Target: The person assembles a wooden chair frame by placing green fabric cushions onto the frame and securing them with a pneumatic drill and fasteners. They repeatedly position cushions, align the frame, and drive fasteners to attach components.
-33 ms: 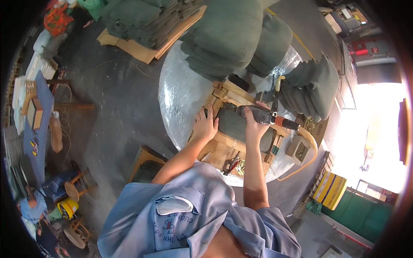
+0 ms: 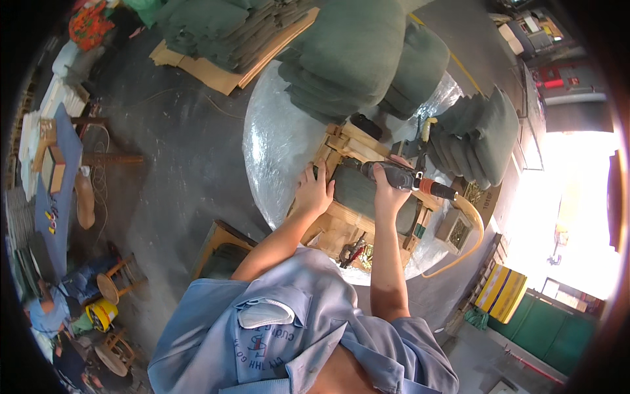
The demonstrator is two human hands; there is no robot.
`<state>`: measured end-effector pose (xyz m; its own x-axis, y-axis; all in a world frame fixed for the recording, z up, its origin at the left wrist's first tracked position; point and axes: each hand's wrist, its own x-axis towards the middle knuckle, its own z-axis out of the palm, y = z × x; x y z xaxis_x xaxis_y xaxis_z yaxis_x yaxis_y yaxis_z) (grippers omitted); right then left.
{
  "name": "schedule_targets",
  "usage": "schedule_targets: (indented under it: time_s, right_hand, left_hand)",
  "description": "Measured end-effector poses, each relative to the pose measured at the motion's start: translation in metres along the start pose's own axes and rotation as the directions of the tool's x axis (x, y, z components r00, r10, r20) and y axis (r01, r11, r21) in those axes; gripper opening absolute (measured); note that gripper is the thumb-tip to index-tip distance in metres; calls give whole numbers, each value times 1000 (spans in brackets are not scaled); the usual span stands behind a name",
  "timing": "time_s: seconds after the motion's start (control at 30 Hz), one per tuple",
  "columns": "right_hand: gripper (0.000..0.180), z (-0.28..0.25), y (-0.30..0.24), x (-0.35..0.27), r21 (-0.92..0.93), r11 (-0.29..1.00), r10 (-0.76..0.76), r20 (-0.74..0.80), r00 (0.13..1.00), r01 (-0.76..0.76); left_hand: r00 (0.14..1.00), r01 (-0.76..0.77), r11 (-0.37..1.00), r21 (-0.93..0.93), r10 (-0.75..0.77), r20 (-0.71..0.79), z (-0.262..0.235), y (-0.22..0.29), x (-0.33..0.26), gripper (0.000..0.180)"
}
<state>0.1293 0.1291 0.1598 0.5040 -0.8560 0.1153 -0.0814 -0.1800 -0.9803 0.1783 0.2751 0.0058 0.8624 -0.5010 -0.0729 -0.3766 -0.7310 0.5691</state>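
Note:
My right hand [image 2: 388, 194] is wrapped round a black air-powered driver [image 2: 397, 176], held sideways with its nose pointing left. An orange-brown collar and a yellow air hose [image 2: 474, 220] trail from its rear end. Beneath the tool, a wooden frame [image 2: 348, 213] surrounds a dark green felt-like pad [image 2: 357, 190]. At the frame's left side my left hand [image 2: 314, 194] grips the edge, fingers bent over the wood. A small dark piece shows by its fingertips; I cannot make out what it is. The driver's tip lies over the frame's upper left part.
A round table [image 2: 259, 157] wrapped in shiny film carries stacks of green pads [image 2: 348, 59] and a fanned stack [image 2: 476, 134] on the right. A small box of metal fasteners [image 2: 454, 230] stands near the hose. A red-and-black hand tool [image 2: 352, 251] lies in the frame's near part.

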Motion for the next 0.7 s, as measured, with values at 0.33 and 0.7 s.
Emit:
schedule_targets:
  time_s: [0.33, 0.7]
  right_hand:
    - [43, 21, 13, 14, -46, 997, -62, -15, 998, 61]
    - [39, 47, 16, 40, -259, 957, -69, 238, 969, 132]
  left_hand:
    - [1000, -9, 1000, 3, 9, -4, 1, -2, 9, 77]
    - [998, -18, 997, 77, 23, -63, 9, -7, 17, 77]
